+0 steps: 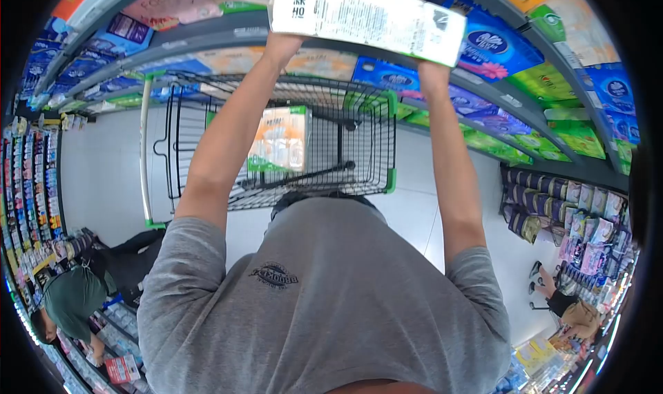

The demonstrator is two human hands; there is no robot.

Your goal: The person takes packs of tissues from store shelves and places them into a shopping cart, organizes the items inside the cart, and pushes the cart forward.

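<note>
A long white tissue pack (369, 17) with printed text on the side facing me is held up in front of the shelves. My left hand (282, 45) supports its left end from below, and my right hand (435, 75) grips the right end. The pack hides most of my fingers. Below my arms, a wire shopping cart (366, 142) with green corners stands crosswise. Inside it lies an orange-and-green tissue pack (283, 138), partly covered by my left forearm.
Shelves (242, 36) of tissue packs curve across the top, with blue packs (487, 45) near my right hand. A person in a green shirt (76, 294) bends at lower left. Another person (577, 314) is at lower right, near a rack of hanging packets (545, 200).
</note>
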